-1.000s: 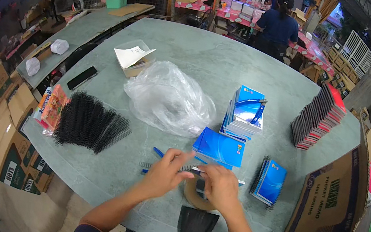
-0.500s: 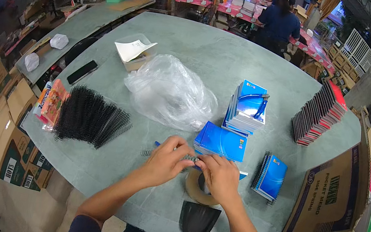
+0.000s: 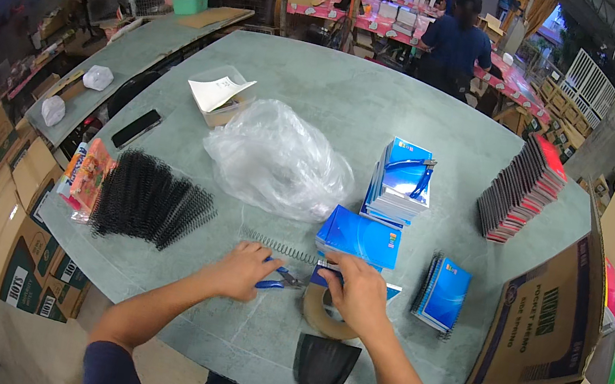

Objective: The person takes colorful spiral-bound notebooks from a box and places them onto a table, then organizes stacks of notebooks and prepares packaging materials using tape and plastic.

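My left hand (image 3: 242,271) has its fingers closed on a pair of blue-handled pliers (image 3: 292,279) lying low over the table, jaws toward the right. A dark spiral coil (image 3: 281,248) stretches leftward from under the fingers of my right hand (image 3: 354,289). That hand is closed on the coil's right end and the edge of a blue-covered notebook (image 3: 393,292), which it mostly hides. Below the notebook lies a roll of tan tape (image 3: 316,309). Just beyond my right hand is a low stack of blue notebooks (image 3: 360,236).
A taller blue notebook stack (image 3: 399,184) carries another blue-handled tool (image 3: 421,176). Bound blue notebooks (image 3: 444,294), a red stack (image 3: 526,189) and an open carton (image 3: 539,323) are at right. Black coils (image 3: 145,200) and a clear plastic bag (image 3: 280,158) lie left. A person (image 3: 458,46) stands beyond.
My left hand has left the coil, moved left and closed on the pliers. My right hand stays at the notebook's edge, slightly shifted. More of the coil shows now.
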`<state>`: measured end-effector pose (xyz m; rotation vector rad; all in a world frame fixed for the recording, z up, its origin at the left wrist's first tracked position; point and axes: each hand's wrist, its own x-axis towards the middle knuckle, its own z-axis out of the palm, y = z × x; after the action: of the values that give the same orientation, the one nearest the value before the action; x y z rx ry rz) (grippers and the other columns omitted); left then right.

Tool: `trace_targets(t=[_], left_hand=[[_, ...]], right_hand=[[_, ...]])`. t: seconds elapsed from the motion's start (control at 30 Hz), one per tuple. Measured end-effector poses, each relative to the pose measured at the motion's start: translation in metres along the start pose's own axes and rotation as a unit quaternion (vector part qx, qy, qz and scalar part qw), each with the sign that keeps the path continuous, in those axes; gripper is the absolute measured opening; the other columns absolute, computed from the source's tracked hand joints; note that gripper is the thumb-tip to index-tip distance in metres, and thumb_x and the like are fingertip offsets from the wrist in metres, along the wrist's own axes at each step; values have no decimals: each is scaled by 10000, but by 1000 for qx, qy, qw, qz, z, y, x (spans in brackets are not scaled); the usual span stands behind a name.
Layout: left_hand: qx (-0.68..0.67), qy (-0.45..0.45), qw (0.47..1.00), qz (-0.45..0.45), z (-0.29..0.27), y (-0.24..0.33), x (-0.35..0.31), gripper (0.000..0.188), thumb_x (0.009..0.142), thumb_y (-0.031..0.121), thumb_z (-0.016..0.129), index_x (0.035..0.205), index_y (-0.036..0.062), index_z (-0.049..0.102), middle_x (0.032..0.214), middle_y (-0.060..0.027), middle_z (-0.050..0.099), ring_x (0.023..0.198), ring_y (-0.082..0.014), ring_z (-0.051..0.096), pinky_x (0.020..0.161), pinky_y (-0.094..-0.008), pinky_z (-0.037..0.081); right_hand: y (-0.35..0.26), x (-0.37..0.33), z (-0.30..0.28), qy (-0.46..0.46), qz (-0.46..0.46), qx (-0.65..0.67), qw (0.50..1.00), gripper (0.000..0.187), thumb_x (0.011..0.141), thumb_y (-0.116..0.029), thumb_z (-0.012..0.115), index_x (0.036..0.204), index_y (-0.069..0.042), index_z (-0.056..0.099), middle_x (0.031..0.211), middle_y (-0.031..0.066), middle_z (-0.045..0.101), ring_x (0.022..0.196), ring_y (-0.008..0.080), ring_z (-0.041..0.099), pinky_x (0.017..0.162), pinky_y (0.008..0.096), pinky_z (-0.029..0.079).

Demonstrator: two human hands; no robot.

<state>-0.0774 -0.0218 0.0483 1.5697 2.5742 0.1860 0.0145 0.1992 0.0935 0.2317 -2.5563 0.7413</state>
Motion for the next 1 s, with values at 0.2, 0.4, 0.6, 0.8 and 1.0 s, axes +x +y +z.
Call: trace_targets(t=[0.2,0.4,0.6,0.8,1.0], left_hand=[[19,19,990,-137,32,18,-38,404,673,89,596,1069,48,529,1036,-208,540,979,-386,505,814,-416,420],[-258,91,939,-208,-15,63,-37,287,709,113,572,980,41,515,855,-156,538,816,-345,527,682,-450,415],[9,164,980,-109,-62,71,-11,381,720,208,584,1062,52,521,855,-146,558,794,-320,550,667,-454,408],[30,105,983,-146,-73,77,-6,423,717,211,545,1117,73,528,867,-134,547,808,-317,530,695,-452,395],[96,76,980,-160,-82,81,0,429,722,248,573,1116,82,536,851,-118,568,819,-296,550,705,-442,406]], right_hand=[[-2,0,1,33,-8,2,999,177,756,-181,691,893,-75,657,833,70,666,736,244,631,643,347,478],[-1,0,5,64,-31,-7,997,143,740,-166,699,848,-77,668,791,70,661,703,244,624,629,351,475],[-2,-4,1,72,-14,-1,997,158,735,-174,676,860,-79,653,774,59,646,728,226,622,623,357,461],[-4,-6,6,82,6,-13,997,158,730,-175,675,862,-89,653,761,50,638,730,228,621,630,362,467],[-3,-8,8,87,3,-28,996,172,738,-193,673,883,-103,650,763,44,633,726,229,614,633,368,466]])
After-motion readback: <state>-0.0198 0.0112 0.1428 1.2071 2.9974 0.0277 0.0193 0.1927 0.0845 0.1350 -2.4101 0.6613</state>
